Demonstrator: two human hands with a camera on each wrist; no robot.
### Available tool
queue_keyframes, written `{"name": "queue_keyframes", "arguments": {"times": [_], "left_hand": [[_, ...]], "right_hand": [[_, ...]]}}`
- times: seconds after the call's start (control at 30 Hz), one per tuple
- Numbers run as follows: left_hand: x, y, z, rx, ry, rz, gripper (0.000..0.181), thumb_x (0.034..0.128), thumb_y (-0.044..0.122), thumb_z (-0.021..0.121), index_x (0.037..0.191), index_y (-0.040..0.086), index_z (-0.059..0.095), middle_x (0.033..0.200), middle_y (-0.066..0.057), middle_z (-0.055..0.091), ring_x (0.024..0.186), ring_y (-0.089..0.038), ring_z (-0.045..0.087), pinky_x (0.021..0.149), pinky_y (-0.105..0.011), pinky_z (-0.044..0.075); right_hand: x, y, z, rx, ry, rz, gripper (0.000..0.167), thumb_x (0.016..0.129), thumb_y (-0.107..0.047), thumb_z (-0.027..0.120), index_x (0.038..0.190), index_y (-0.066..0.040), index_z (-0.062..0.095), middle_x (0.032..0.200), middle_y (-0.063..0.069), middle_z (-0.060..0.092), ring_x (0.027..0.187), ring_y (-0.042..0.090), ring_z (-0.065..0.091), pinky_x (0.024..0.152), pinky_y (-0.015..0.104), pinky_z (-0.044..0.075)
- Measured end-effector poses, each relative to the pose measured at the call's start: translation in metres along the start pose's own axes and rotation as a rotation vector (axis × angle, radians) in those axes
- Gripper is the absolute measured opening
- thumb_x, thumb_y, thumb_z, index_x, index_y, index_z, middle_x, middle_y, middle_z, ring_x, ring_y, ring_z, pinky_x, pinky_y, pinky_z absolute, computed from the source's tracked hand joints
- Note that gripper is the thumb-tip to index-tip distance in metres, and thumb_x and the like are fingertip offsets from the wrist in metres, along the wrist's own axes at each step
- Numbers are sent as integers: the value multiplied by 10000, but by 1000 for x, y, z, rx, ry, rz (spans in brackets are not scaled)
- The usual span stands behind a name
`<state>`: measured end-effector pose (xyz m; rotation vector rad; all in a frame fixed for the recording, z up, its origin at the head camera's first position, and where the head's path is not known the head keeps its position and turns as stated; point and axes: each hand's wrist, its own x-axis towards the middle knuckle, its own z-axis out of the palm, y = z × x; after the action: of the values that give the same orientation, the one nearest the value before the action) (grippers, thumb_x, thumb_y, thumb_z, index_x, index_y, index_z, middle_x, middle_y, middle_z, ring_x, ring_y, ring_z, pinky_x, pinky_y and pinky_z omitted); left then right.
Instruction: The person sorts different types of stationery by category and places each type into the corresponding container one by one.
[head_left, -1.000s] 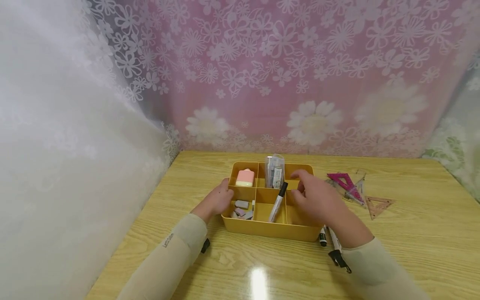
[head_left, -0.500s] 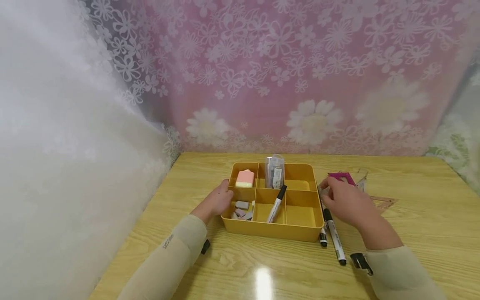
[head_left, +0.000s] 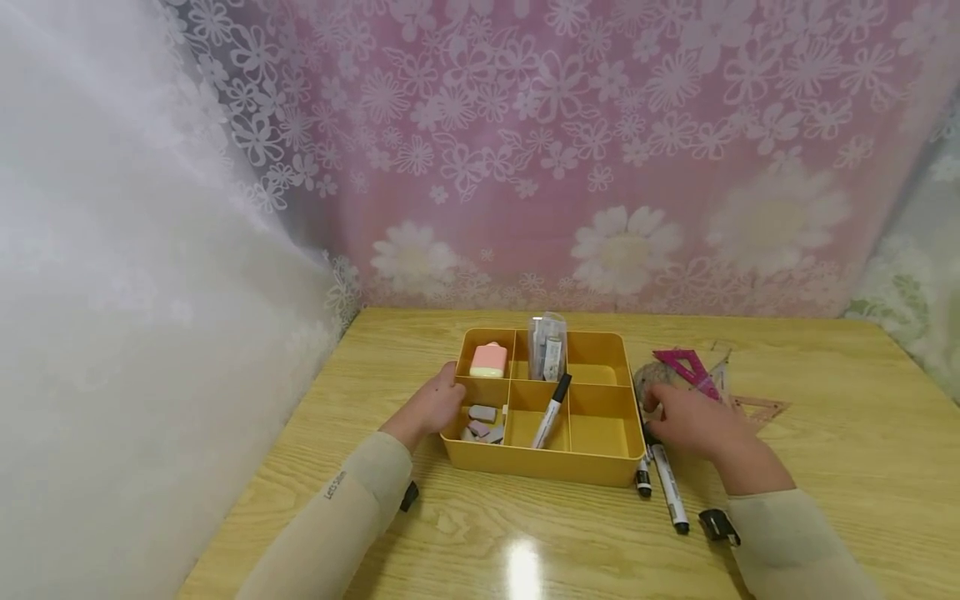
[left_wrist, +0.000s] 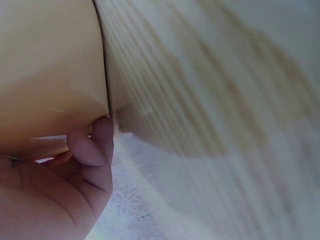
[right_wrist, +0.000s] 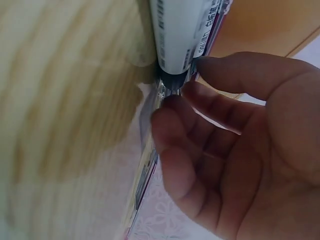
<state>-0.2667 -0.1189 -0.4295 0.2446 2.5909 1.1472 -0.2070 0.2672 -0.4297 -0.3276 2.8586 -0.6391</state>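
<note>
A yellow divided organizer box point(head_left: 540, 467) stands on the table. My left hand point(head_left: 435, 406) holds its left side, fingertips against the outer wall in the left wrist view. To the right of the box lie a white marker with black ends point(head_left: 670, 492) and a second marker point(head_left: 643, 482), partly hidden beside the wall. My right hand point(head_left: 693, 423) is at the far end of the first marker, fingers loosely bent around its dark end point(right_wrist: 172, 80) without a closed pinch. Another marker point(head_left: 551, 412) leans in the front middle compartment.
The box also holds a pink-and-cream item point(head_left: 489, 358), a clear plastic case point(head_left: 547, 350) and several small erasers point(head_left: 483, 414). Beyond my right hand lie a magenta set square point(head_left: 684, 367), an orange triangle point(head_left: 761, 408) and a speckled round object point(head_left: 651, 377). A curtain hangs behind the table.
My right hand has moved from over the box's right compartments to the table on the right, then down to the marker's end. My left hand stays on the box.
</note>
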Motion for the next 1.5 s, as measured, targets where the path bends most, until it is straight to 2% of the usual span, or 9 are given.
{"name": "queue_keyframes", "arguments": {"times": [0.2,0.4,0.57,0.77,0.93,1.1,1.3,1.37,1.5], "left_hand": [[0,0,0,5,-3,-5,536,1063,227,310,1566,58,241,1570,-135,384,1442,-288,350,1173,-513,250],[0,1,1,0,-5,-12,540,1062,230,310,1571,65,237,1577,-126,377,1444,-281,346,1173,-515,248],[-1,1,0,0,2,-16,536,1058,228,309,1562,60,244,1576,-133,376,1447,-289,340,1178,-516,237],[-1,0,0,-3,1,-22,538,1056,231,310,1563,64,246,1577,-129,372,1448,-290,338,1175,-519,241],[-2,3,-1,-5,0,-12,545,1057,225,310,1569,54,237,1586,-144,360,1457,-298,322,1178,-517,233],[-1,3,-1,3,5,-12,547,1057,234,307,1574,72,235,1588,-131,362,1456,-282,322,1179,-508,234],[0,2,0,-8,1,-26,552,1062,262,317,1578,85,234,1584,-121,371,1452,-275,330,1180,-512,230],[1,1,0,-8,-1,-28,553,1061,261,320,1577,81,236,1581,-122,374,1449,-279,338,1178,-515,235],[1,0,-1,3,-3,-27,556,1060,254,320,1576,70,233,1579,-126,376,1445,-279,345,1177,-513,240]], "right_hand": [[-4,-3,0,-2,-43,42,265,910,-166,684,1130,-38,612,912,39,658,748,207,577,675,426,513],[-4,-3,0,-27,-50,63,325,872,-214,727,1132,-48,624,935,37,664,785,223,584,733,485,519],[-2,0,2,-44,-54,42,297,857,-188,721,1110,-64,630,969,46,673,804,223,592,744,493,517],[-3,4,0,25,-44,-16,240,874,-128,682,1094,-61,615,882,20,626,716,203,540,637,403,486],[-7,1,-12,67,39,-64,213,894,-104,632,1101,-64,601,808,17,568,638,184,478,593,353,423],[-19,-13,-35,91,135,-77,240,924,-113,615,1155,-54,588,885,45,586,608,180,443,560,339,395],[-41,-31,-61,122,290,-95,227,999,-196,594,1200,-91,581,1001,59,608,745,221,518,579,343,403],[-46,-39,-64,154,329,-113,251,1018,-247,590,1227,-110,570,1031,53,610,835,229,558,619,345,437],[-46,-61,-63,257,392,-194,275,1029,-253,588,1259,-110,545,1041,54,585,820,205,620,645,332,499]]}}
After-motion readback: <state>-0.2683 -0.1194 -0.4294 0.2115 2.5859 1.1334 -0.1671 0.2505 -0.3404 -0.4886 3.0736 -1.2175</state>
